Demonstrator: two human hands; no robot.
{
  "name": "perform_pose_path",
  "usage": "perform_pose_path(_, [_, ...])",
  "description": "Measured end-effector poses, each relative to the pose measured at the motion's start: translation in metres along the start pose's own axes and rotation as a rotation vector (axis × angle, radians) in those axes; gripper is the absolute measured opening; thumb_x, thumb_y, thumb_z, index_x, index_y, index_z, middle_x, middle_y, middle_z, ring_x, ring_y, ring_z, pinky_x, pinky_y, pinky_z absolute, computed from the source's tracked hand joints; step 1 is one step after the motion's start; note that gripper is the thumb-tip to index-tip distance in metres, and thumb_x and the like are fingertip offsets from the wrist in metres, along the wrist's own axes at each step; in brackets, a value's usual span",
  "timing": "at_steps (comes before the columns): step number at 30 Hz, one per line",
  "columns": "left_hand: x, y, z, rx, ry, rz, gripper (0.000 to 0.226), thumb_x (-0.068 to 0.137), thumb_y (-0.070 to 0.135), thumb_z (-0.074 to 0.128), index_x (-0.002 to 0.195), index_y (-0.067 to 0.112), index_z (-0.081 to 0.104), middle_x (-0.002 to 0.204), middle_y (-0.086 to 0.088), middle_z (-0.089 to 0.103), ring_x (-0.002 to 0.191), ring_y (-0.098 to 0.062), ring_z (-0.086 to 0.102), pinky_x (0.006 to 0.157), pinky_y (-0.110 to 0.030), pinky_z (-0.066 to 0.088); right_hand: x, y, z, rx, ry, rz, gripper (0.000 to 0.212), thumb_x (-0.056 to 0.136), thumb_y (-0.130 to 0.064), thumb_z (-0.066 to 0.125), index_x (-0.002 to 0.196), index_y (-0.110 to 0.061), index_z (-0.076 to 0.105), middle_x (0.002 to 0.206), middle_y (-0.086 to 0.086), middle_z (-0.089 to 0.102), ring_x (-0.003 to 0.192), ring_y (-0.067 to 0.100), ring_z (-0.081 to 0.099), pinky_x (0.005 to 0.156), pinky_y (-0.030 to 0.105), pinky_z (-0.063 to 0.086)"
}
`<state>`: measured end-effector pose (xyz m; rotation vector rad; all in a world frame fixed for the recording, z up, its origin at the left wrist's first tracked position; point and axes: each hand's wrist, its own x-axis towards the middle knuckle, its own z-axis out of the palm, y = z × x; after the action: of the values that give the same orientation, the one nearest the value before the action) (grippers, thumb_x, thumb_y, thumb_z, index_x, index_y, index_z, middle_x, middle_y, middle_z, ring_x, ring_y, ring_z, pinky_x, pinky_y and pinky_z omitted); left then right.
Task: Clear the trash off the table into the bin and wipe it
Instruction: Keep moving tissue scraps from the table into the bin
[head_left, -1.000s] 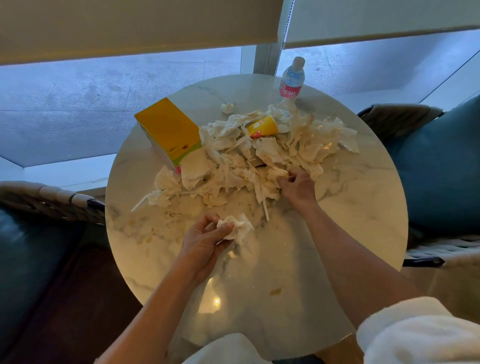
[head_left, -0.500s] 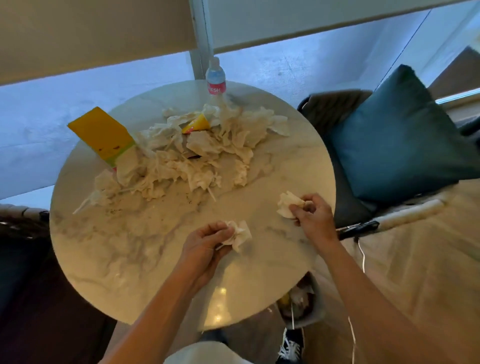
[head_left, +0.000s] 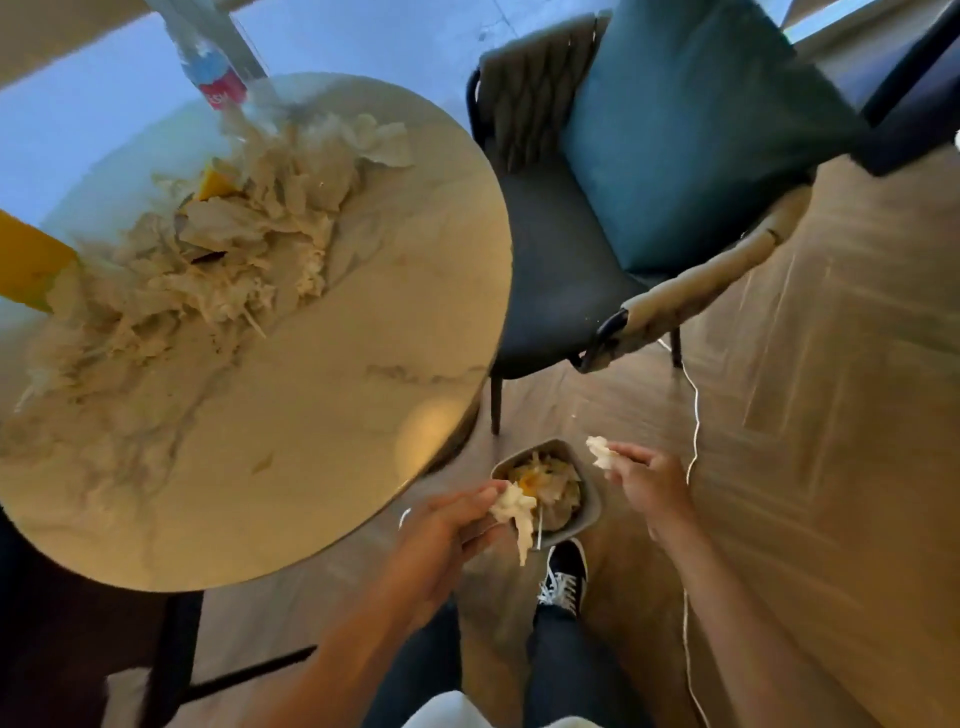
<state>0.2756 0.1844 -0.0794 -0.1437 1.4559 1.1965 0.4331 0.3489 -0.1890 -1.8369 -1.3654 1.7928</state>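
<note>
The left hand (head_left: 447, 525) pinches a crumpled tissue (head_left: 514, 512) in its fingers, right over the grey bin (head_left: 587, 512) on the floor beside the counter (head_left: 322, 415). The right hand (head_left: 649, 480) grips a smaller tissue wad (head_left: 600, 451) just past the bin's far edge. A heap of used tissues (head_left: 234, 249) covers the counter's far half, near a water bottle (head_left: 208, 67) and a yellow box (head_left: 26, 260).
</note>
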Motion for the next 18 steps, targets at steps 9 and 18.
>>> perform_pose_path(9, [0.077,-0.046,0.023,0.148,0.073,-0.180,0.019,0.090,0.015,0.057,0.099,0.006,0.072,0.102,-0.010,0.074,0.096,-0.021,0.070,0.086,-0.032,0.050,0.043,0.114,0.009,-0.113,-0.112,0.237,0.031,0.092,-0.004,0.052,0.119,-0.009,0.065,0.090,0.006,0.066,0.069,0.011,0.052,0.059,0.021,0.040])
perform_pose_path(18, [0.195,-0.100,0.025,0.396,0.098,-0.274,0.016,0.089,0.022,0.065,0.101,0.013,0.069,0.088,0.004,0.075,0.078,-0.006,0.070,0.069,-0.021,0.053,0.101,0.175,0.048,-0.140,-0.186,0.395,0.047,0.092,0.001,0.036,0.135,-0.007,0.054,0.141,0.010,0.051,0.129,0.022,0.046,0.107,0.034,0.036])
